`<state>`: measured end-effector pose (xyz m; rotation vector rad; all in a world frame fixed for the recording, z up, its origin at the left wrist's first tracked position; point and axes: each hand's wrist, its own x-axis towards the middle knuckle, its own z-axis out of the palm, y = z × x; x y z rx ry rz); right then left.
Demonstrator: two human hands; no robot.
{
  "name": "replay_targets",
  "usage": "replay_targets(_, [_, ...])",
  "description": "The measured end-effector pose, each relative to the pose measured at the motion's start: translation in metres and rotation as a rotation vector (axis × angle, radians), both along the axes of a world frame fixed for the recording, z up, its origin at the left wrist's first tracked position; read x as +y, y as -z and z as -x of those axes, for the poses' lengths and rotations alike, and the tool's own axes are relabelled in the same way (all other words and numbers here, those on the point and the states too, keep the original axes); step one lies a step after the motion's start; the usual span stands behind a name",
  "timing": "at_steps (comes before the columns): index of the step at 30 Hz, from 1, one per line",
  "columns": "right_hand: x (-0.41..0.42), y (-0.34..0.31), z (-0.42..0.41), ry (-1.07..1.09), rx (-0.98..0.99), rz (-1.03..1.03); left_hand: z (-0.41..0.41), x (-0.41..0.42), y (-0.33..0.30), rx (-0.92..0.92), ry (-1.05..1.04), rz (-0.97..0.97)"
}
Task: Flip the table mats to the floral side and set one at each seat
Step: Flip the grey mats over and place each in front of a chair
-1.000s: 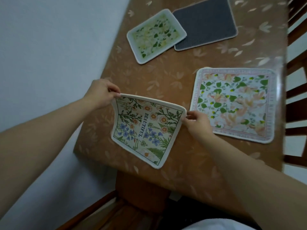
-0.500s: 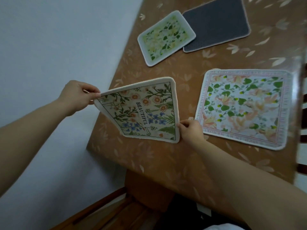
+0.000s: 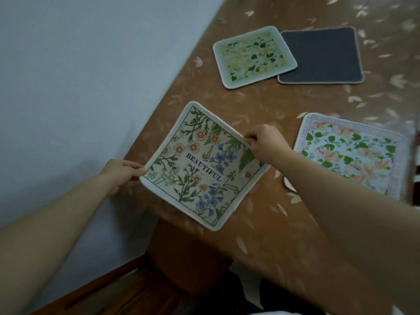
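Note:
A floral mat printed BEAUTIFUL lies face up at the table's near left corner, turned like a diamond. My left hand pinches its left corner at the table edge. My right hand pinches its right edge. A pink and green floral mat lies face up to the right, partly under my right forearm. Farther back sit a yellow-green floral mat and a mat with its dark grey side up, its left edge next to the yellow-green one.
The brown table has a glossy leaf-patterned cover. A pale wall runs along its left edge. A wooden chair stands below the near corner. A small round object peeks from under my right forearm.
The BEAUTIFUL mat was held up off the table and turned around; it now lies flatter at the table corner, with both hands still gripping it.

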<state>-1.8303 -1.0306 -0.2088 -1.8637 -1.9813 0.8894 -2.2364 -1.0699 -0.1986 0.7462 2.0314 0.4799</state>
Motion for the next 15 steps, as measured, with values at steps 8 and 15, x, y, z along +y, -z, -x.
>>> replay_targets(8, [-0.028, 0.034, 0.018, 0.627, 0.310, 0.335, 0.028, -0.043, 0.092, -0.086, 0.106, 0.169])
replay_targets(15, [-0.123, 0.068, 0.022, 1.022, 0.686, 0.833, 0.040, -0.030, 0.101, -0.214, 0.093, 0.163])
